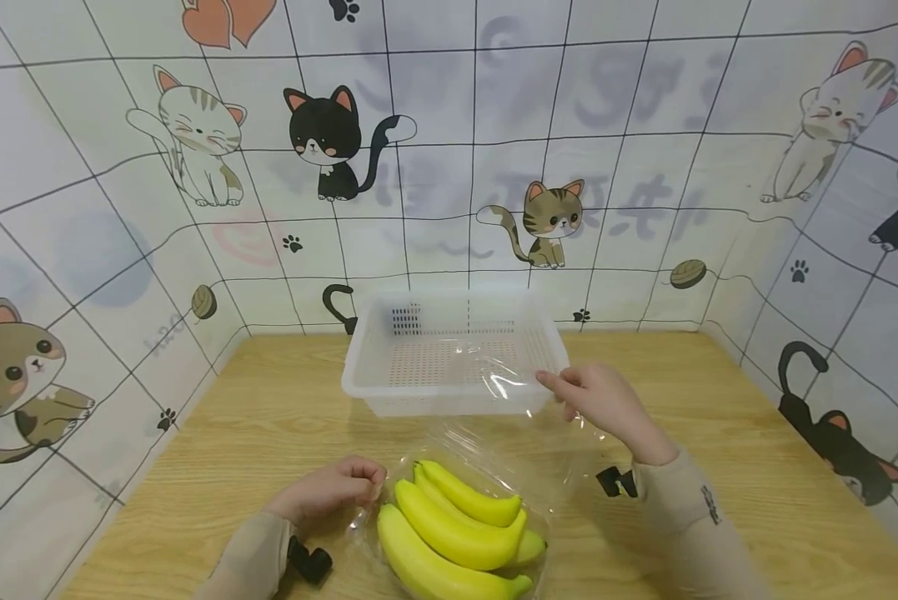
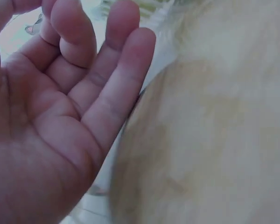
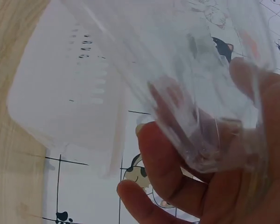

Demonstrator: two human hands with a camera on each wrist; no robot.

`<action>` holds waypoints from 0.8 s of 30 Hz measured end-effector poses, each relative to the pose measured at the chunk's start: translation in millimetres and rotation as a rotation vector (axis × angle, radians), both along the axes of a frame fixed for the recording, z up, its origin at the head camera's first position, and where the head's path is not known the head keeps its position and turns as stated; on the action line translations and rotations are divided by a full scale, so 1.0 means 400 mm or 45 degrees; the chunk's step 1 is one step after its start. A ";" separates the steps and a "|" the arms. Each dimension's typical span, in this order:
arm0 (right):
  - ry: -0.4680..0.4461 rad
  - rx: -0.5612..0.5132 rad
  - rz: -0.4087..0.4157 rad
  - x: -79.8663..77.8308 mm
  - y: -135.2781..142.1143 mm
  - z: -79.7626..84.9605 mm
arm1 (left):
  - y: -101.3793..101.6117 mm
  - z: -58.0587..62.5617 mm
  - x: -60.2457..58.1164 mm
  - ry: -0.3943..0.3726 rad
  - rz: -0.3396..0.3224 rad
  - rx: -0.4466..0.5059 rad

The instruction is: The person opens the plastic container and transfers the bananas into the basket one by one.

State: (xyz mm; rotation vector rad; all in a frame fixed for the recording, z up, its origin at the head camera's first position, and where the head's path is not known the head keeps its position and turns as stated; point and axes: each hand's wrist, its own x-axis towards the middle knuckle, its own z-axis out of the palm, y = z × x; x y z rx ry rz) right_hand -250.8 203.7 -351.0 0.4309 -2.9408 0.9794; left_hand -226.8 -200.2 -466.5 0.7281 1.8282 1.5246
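Several yellow bananas (image 1: 449, 525) lie in a clear plastic container (image 1: 546, 533) at the front of the table. Its transparent lid (image 1: 504, 385) is raised at the back, overlapping the view of a white basket. My right hand (image 1: 599, 404) pinches the lid's right side between thumb and fingers; in the right wrist view the clear lid (image 3: 196, 93) passes between thumb and fingers. Low on the left, my left hand (image 1: 332, 490) pinches the container's left edge with thumb and forefinger. In the left wrist view, the other fingers (image 2: 116, 93) are loosely bent, and the pinch is mostly cut off.
A white perforated plastic basket (image 1: 373, 379) stands behind the container, near the back wall. The wooden table (image 1: 268, 400) is enclosed by walls covered in a cat-patterned sheet (image 1: 433, 183). Black wrist straps (image 1: 309, 560) show at both sleeves.
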 end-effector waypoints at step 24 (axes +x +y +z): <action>-0.359 -0.160 0.450 0.062 0.138 -0.076 | 0.019 0.057 -0.030 0.323 -0.075 -0.158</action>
